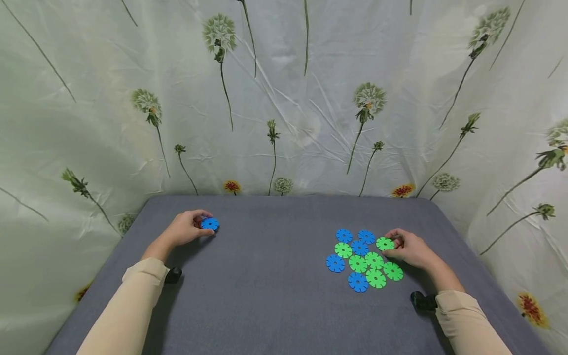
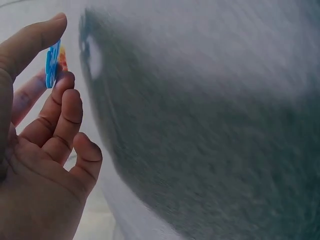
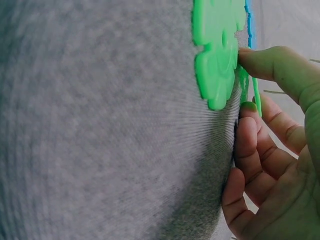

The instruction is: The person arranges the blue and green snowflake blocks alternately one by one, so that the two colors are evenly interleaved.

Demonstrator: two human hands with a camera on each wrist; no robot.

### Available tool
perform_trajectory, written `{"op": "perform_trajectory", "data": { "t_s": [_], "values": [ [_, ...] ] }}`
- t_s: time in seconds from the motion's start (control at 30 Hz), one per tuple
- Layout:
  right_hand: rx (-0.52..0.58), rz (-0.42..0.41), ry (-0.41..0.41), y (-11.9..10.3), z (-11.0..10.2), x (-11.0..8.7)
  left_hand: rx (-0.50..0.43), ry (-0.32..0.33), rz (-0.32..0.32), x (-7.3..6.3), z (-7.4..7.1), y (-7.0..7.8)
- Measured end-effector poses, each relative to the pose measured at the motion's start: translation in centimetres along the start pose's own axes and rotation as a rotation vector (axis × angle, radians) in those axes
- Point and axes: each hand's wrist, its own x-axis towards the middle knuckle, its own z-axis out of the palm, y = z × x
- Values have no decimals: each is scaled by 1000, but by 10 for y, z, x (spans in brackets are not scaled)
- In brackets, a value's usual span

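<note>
On the left of the table, my left hand (image 1: 185,228) pinches a blue notched plastic disc (image 1: 210,224) between thumb and fingers. The left wrist view shows this blue disc (image 2: 51,65) edge-on at the fingertips, the other fingers loosely bent. My right hand (image 1: 410,249) is at the far right side of a cluster of similar discs, its thumb and fingers pinching a green notched disc (image 1: 385,243). Around it lie several flat discs, among them a green disc (image 1: 392,271) nearest the wrist and a blue disc (image 1: 366,236). A green disc (image 3: 220,55) looms large beside the right thumb.
A grey cloth covers the table (image 1: 266,266). More discs of the cluster include a blue disc (image 1: 335,263) at its left and a blue disc (image 1: 357,282) at its front. Behind the table hangs a pale curtain (image 1: 301,98) printed with dandelions.
</note>
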Motion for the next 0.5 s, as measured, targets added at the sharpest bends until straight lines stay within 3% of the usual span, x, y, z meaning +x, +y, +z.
{"op": "perform_trajectory", "data": {
  "t_s": [0.2,0.5],
  "values": [
    [-4,-6,-3,0,1,0,-1,-23,-19,-4,-1,-8],
    [-1,-2,-3,0,0,0,-45,-61,-24,0,4,-6]
  ]
}}
